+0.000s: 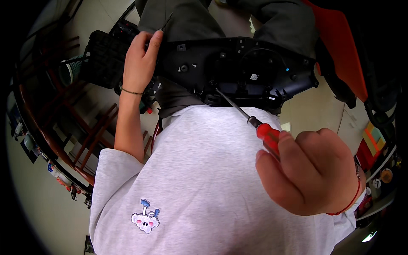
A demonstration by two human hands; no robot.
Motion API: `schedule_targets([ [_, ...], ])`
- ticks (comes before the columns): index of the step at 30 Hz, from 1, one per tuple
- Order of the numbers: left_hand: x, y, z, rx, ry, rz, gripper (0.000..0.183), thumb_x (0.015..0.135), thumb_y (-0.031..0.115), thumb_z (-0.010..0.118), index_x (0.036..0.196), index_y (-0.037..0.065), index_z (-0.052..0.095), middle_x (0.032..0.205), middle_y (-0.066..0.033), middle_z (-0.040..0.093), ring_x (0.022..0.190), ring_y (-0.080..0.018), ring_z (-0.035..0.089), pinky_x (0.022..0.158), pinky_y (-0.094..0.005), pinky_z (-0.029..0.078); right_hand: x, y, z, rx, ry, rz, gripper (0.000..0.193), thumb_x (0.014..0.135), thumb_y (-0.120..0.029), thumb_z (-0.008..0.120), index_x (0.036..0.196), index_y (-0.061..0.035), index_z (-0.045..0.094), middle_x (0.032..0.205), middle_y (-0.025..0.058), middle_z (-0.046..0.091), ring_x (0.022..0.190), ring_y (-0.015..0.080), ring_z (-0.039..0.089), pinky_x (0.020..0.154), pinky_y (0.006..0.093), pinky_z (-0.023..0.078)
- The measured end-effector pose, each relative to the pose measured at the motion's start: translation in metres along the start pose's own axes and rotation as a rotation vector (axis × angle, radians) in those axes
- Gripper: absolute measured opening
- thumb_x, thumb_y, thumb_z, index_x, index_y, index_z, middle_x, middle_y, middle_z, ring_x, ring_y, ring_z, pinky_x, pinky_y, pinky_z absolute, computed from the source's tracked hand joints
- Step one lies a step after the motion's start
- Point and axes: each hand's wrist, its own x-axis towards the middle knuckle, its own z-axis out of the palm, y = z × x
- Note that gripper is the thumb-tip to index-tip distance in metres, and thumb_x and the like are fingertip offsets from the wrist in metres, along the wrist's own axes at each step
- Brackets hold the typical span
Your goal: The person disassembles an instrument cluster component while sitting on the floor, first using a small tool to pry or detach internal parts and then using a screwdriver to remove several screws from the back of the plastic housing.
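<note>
My right hand (312,172) is closed around the red handle of a screwdriver (267,136). Its metal shaft slants up and left, with the tip at the near edge of a long black plastic panel (204,55) that lies across my lap. Two small pale screws (194,66) and a round black piece (184,68) sit on the panel's left part. At the panel's left end is my left hand (142,59), fingers closed, with a thin dark pointed piece (167,22) sticking up from thumb and forefinger. The rest of that piece is hidden.
An open black case (104,59) lies left of my left hand, beside a green and white basket (72,70). Brown wooden bars (93,140) stand further left. A large orange-red body part (342,46) with black pieces rises at the right.
</note>
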Motion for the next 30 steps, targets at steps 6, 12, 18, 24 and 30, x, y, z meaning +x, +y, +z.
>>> schedule_targets([
  [6,0.031,0.004,0.006,-0.105,0.089,0.291,0.026,0.095,0.023,0.066,0.105,-0.001,0.061,0.084,-0.0104,0.064,0.072,-0.0197,0.058,0.067,-0.0313,0.047,0.002,-0.002,0.007,0.088,0.097,0.036,0.024,0.077,-0.016,0.079,0.093,-0.0079,0.062,0.082,0.0082,0.061,0.058,0.0145,0.050,0.047,0.0241,0.033],
  [12,0.048,0.007,0.003,0.210,0.154,0.473,0.022,0.090,0.017,0.073,0.102,0.001,0.063,0.085,-0.0030,0.060,0.079,-0.0110,0.056,0.074,-0.0245,0.047,0.002,0.004,0.006,-0.174,0.121,0.033,0.029,0.086,-0.033,0.072,0.088,-0.0051,0.065,0.074,0.0070,0.057,0.054,0.0134,0.045,0.044,0.0240,0.033],
  [18,0.055,0.006,0.008,-0.074,0.043,0.396,0.022,0.086,0.013,0.076,0.101,0.002,0.064,0.087,-0.0002,0.059,0.079,-0.0086,0.056,0.075,-0.0237,0.046,0.000,-0.001,0.012,0.143,0.236,0.003,0.025,0.069,-0.012,0.081,0.087,-0.0042,0.066,0.074,0.0076,0.059,0.051,0.0137,0.048,0.042,0.0231,0.034],
  [24,0.056,0.004,0.007,-0.040,0.035,0.445,0.020,0.086,0.011,0.076,0.103,0.003,0.068,0.090,0.0001,0.061,0.081,-0.0082,0.056,0.077,-0.0226,0.046,-0.002,0.001,0.010,0.350,0.105,0.069,0.034,0.070,-0.019,0.082,0.092,-0.0003,0.065,0.073,0.0099,0.059,0.048,0.0133,0.048,0.040,0.0235,0.033],
  [30,0.063,0.013,0.002,-0.010,-0.004,0.608,0.020,0.086,0.010,0.075,0.105,0.005,0.071,0.099,-0.0028,0.063,0.090,-0.0135,0.062,0.081,-0.0267,0.049,0.002,0.006,-0.010,0.052,0.013,0.097,0.035,0.079,-0.030,0.080,0.091,-0.0007,0.064,0.068,0.0049,0.054,0.046,0.0123,0.042,0.039,0.0237,0.025],
])
